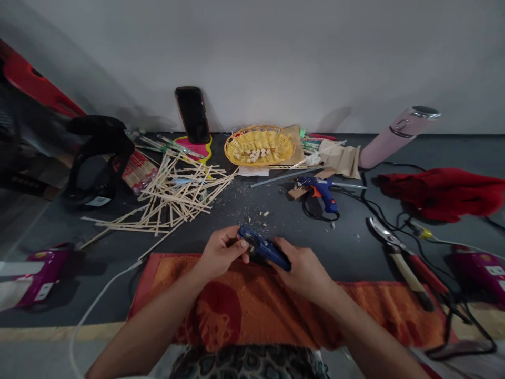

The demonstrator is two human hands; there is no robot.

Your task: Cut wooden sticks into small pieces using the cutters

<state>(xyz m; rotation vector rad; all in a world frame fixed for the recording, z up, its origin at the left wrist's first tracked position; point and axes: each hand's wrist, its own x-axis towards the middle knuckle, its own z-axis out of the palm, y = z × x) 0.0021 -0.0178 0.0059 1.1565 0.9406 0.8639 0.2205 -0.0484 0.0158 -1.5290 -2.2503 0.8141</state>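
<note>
My right hand [305, 268] is wrapped around the handles of a blue hand tool [272, 252] that looks like a cutter, held over the orange towel [221, 310]. At the tool's head, the thumb and fingers of my left hand [223, 251] are pinched together; what lies between them is hidden. Just beyond the tool, several small cut bits of stick [265, 213] and pale crumbs are scattered on the dark table [221, 223]. Farther back, a yellow woven basket [276, 139] contains several short pale pieces [256, 155].
Thin wooden sticks [173, 195] are heaped at left, near a black stand [104, 158]. A phone [193, 116] leans against the wall. On the right are a blue glue gun [325, 195], a pink bottle [398, 137], red cloth [445, 192], pruning shears [402, 258] and dark cables.
</note>
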